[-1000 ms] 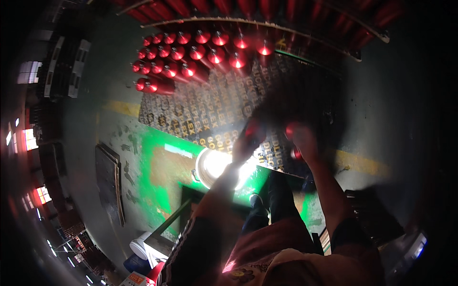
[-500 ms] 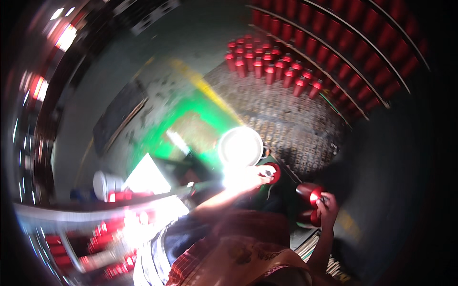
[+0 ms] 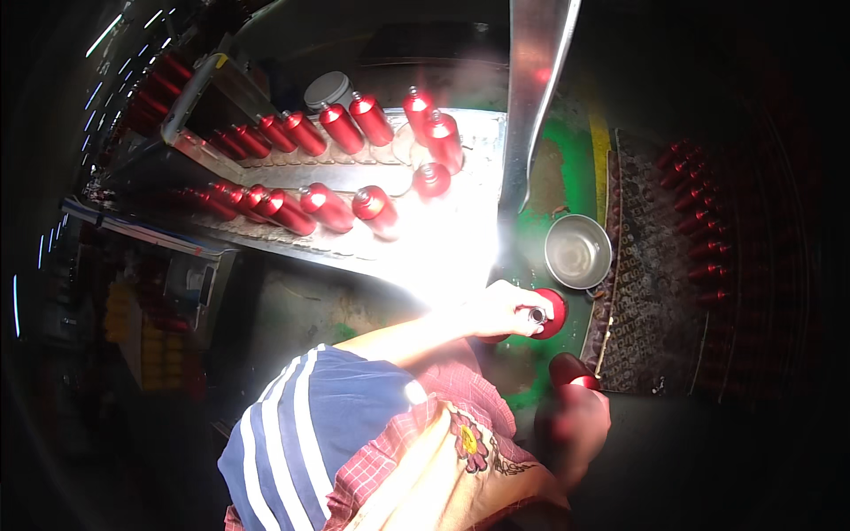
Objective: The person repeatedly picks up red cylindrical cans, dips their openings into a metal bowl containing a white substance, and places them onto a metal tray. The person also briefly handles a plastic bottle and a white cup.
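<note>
My left hand [image 3: 521, 310] is closed round the neck of a shiny red bottle [image 3: 557, 311], whose dark round mouth shows between the fingers. A second patch of red shows just below that hand, mostly hidden. Lower right, my right hand [image 3: 586, 429] is smeared by motion and closed at the top of another red bottle [image 3: 568, 367]. A blurred dark red shape beside it may be one more bottle. Several red bottles [image 3: 372, 208] with narrow necks stand in two rows on a metal-edged conveyor [image 3: 310, 177], left of my hands.
A grey metal post [image 3: 533, 97] rises at the conveyor's right end, near a strong glare. A round metal pot [image 3: 578, 252] stands right of it. Beyond lies a patterned brown sheet [image 3: 651, 301] with rows of red bottles [image 3: 699, 221]. Behind the conveyor stands a white bucket [image 3: 328, 91].
My view has swung left, bringing the conveyor and its bottles into sight; the stacked bottles have shifted to the right edge. Both hands still hold red bottles.
</note>
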The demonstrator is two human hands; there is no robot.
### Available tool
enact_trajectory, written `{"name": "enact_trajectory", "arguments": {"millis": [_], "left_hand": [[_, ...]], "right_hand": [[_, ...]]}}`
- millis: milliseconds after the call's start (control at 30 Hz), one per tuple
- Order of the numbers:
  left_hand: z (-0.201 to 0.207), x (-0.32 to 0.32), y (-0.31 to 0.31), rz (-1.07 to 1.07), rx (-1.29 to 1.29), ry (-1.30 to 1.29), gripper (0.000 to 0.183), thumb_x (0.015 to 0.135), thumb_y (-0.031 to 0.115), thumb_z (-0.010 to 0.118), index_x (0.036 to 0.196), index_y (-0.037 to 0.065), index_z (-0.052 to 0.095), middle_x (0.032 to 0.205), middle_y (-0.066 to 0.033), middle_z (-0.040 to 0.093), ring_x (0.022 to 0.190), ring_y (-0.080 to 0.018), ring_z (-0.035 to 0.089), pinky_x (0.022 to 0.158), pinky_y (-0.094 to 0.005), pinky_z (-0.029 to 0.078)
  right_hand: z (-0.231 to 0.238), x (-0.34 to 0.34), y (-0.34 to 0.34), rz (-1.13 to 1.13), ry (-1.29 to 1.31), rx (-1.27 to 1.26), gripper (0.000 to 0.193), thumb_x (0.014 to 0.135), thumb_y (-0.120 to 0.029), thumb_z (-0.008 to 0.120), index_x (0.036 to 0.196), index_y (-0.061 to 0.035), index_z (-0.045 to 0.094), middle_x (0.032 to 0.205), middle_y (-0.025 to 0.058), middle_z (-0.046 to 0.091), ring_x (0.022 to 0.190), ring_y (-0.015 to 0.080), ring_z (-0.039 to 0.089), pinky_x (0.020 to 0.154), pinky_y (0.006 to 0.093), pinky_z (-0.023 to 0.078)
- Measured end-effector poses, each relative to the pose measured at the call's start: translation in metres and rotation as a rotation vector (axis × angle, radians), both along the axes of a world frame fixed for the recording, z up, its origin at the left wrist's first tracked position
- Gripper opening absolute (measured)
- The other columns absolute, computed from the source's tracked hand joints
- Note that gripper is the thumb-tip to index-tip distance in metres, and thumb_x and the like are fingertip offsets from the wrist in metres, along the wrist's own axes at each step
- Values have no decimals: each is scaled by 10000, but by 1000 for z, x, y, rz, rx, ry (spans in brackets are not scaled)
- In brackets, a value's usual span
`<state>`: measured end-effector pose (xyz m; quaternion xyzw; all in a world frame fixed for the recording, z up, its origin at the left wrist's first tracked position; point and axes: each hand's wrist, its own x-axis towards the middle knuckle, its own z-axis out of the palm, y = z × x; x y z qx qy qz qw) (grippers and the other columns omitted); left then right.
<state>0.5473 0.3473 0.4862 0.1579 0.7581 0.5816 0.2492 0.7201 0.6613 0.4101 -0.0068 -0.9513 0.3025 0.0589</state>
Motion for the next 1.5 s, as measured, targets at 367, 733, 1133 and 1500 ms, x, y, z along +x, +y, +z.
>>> {"name": "enact_trajectory", "arguments": {"millis": [367, 733, 1133, 1500], "left_hand": [[12, 176, -264, 666, -202, -132, 302, 794, 68, 721, 1096, 71, 719, 878, -5, 699, 813, -57, 601, 748, -261, 508], [74, 241, -573, 950, -56, -109, 181, 789, -28, 748, 958, 18, 703, 729, 80, 561, 585, 13, 450, 507, -167, 337], [227, 22, -742, 436, -276, 636, 199, 779, -10, 723, 974, 28, 721, 713, 60, 567, 592, -1, 453, 526, -181, 349], [68, -95, -747, 80, -344, 474, 304, 707, 156, 746, 1007, 107, 752, 640, -22, 584, 580, -106, 513, 561, -287, 416]], "right_hand": [[54, -18, -202, 360, -562, -565, 298, 800, 17, 735, 1074, -1, 619, 741, 18, 608, 517, 70, 493, 474, 243, 395], [145, -77, -460, 480, -568, -751, 322, 764, -7, 806, 1043, 0, 646, 812, -24, 608, 627, 19, 489, 547, 183, 365], [317, -225, -630, 817, -182, -495, 289, 855, -63, 745, 1115, -52, 618, 832, -28, 604, 664, 13, 468, 528, 176, 349], [159, -316, -730, 842, -561, -263, 272, 803, -76, 772, 1041, -47, 642, 676, -17, 565, 599, 88, 519, 572, 276, 441]]}}
